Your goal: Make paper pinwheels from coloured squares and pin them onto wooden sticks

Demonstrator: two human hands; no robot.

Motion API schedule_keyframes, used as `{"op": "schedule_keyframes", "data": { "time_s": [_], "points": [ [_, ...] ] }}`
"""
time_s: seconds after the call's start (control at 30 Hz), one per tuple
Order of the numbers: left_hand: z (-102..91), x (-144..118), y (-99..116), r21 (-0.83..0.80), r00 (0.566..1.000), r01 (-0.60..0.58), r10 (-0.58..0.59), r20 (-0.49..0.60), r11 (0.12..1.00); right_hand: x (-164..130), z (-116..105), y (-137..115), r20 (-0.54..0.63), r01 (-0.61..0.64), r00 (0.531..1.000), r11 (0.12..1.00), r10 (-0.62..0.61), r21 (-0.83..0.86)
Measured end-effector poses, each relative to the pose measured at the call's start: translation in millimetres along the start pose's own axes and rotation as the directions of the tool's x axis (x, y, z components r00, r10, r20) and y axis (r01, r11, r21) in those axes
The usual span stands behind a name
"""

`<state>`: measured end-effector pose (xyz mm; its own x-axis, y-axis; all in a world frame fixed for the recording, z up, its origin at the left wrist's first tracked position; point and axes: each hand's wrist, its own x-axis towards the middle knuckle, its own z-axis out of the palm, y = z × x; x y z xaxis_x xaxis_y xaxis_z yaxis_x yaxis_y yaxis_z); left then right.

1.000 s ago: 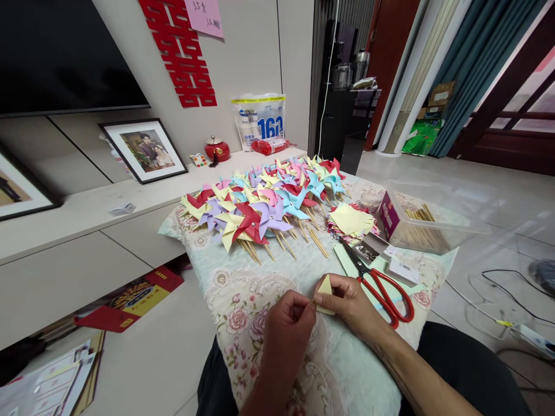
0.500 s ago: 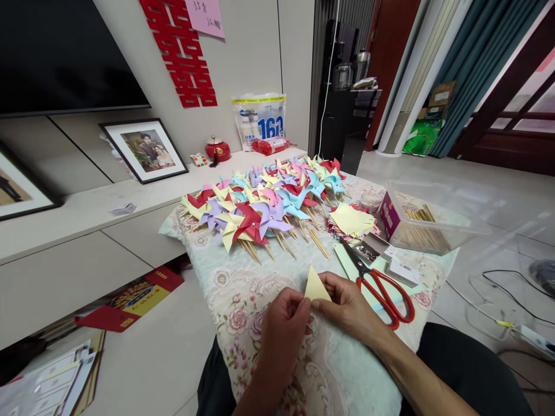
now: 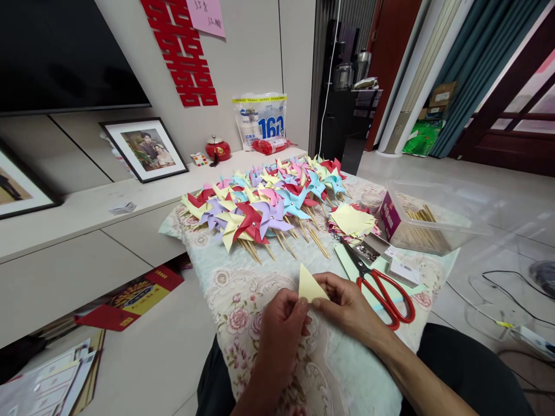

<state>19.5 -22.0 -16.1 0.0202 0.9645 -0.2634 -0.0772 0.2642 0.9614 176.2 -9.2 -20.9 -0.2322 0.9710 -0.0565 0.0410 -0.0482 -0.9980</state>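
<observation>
— What's on the cloth [image 3: 243, 289]?

— Pinwheels [image 3: 264, 208] at the far end, a box [image 3: 427, 222] of sticks and scissors [image 3: 384, 289] to my right.

— What's changed?

— The yellow paper [image 3: 309, 287] now stands up as a clear triangle; a second ago it lay lower, half hidden. The fold looks set.

— Your hands?

— My left hand [image 3: 281, 329] and right hand [image 3: 351, 309] meet over the near edge, fingertips of both pinched narrow on the paper's bottom edge.

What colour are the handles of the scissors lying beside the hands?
Red. The metal scissors with red loop handles show best in the head view.
</observation>
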Motion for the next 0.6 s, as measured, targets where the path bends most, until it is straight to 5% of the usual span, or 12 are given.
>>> {"op": "schedule_keyframes", "data": {
  "time_s": [0.6],
  "points": [
    [3.7,0.5,-0.7,-0.328,1.0,0.0,-0.009,-0.024,0.945,-3.0,8.9,2.1,-0.096,0.06,0.993,0.993,-0.069,-0.098]
  ]
}}
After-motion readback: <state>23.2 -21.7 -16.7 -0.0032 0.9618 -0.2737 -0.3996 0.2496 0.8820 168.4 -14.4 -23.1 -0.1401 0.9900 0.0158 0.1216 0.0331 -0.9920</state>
